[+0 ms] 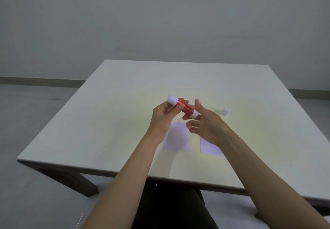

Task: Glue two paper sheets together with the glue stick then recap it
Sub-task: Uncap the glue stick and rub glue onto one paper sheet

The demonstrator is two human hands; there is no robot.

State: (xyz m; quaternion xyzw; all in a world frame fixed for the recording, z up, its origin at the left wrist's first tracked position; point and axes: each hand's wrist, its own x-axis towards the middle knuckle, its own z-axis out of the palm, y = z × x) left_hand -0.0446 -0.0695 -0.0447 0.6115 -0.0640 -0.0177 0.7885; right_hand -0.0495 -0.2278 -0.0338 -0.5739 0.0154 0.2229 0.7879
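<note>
My left hand [165,115] holds a red glue stick [184,107] with white ends, lifted above the table and lying roughly level. My right hand [205,121] hovers just right of the stick's near end, fingers spread and holding nothing. A small white cap [226,111] lies on the table to the right of my hands. Two white paper sheets lie flat side by side under my hands: the left sheet [177,140] and the right sheet [209,148], the latter partly hidden by my right wrist.
The pale square table [107,121] stands on dark legs over a grey floor, with a plain grey wall behind. Its near edge runs just past the sheets. My dark-clothed lap shows below that edge.
</note>
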